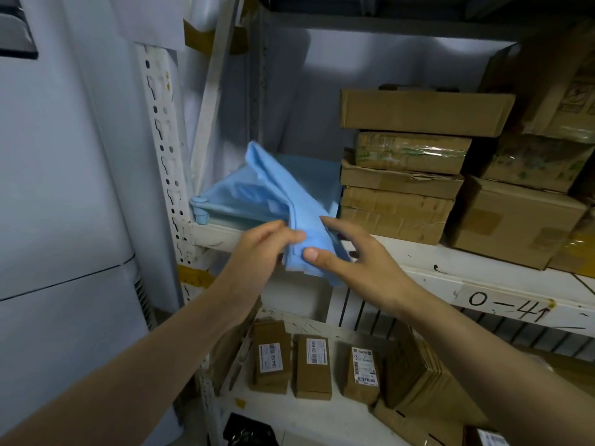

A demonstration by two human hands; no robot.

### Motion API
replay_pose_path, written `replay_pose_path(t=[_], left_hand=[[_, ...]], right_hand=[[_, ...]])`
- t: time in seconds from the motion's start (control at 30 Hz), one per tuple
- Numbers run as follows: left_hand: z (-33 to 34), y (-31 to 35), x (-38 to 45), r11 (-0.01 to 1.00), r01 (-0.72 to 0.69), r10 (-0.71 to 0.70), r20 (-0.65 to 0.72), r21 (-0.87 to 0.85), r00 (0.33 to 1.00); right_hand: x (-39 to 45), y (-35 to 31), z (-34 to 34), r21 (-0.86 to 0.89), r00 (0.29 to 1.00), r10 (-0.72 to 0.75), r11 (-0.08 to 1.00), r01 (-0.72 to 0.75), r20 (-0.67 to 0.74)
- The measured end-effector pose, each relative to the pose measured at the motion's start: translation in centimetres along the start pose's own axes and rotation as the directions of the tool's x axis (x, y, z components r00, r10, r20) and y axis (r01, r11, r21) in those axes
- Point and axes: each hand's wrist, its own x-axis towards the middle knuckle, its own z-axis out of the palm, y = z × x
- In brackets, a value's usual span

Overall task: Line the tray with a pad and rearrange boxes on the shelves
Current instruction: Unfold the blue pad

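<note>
A folded light-blue pad (283,191) is held up in front of a pale blue tray (222,204) that stands at the left end of the middle shelf. My left hand (260,249) pinches the pad's lower left edge. My right hand (357,262) pinches its lower right part, thumb on the front. A stack of brown cardboard boxes (405,162) stands right beside the tray, with larger boxes (515,217) further right.
The white metal shelf rail (450,278) carries a handwritten label "0-4". On the lower shelf stand three small labelled boxes (312,365) and leaning flat cartons (428,381). A perforated upright post (164,149) and a white appliance (64,220) stand at the left.
</note>
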Motion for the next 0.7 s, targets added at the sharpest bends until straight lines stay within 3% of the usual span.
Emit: replay_pose_path(t=[0.07, 0.13, 0.23, 0.3, 0.4, 0.57, 0.7], left_hand=[[0.3, 0.5, -0.5, 0.999, 0.025, -0.023, 0.056, -0.039, 0.998], [1.1, 1.0, -1.0, 1.000, 0.002, -0.003, 0.037, 0.030, 0.999], [2.8, 1.1, -1.7, 0.962, -0.128, 0.120, 0.048, 0.241, 0.992], [3.8, 0.9, -1.8, 0.955, -0.146, 0.134, 0.064, 0.258, 0.989], [4.9, 1.1, -1.8, 0.992, -0.036, 0.036, 0.000, 0.125, 0.999], [7.0, 1.9, -1.8, 0.991, 0.037, -0.035, -0.013, 0.129, 0.999], [8.9, 1.6, -1.7, 0.992, 0.058, -0.057, -0.011, 0.110, 0.998]], right_hand=[[-0.4, -0.6, -0.3, 0.167, 0.999, 0.043, 0.985, -0.042, -0.002], [-0.8, -1.3, -0.6, 0.320, 0.995, 0.101, 0.942, -0.100, 0.014], [-1.6, -1.9, -1.1, 0.576, 0.986, 0.162, 0.802, -0.157, 0.043], [-2.3, -2.0, -1.7, 0.692, 0.973, 0.229, 0.697, -0.187, 0.032], [-3.5, -1.1, -2.8, 0.686, 0.951, 0.308, 0.697, -0.209, -0.023], [-6.1, 0.6, -4.6, 0.528, 0.969, 0.244, 0.829, -0.187, -0.039], [-8.0, 1.7, -6.2, 0.590, 0.960, 0.278, 0.777, -0.218, -0.012]])
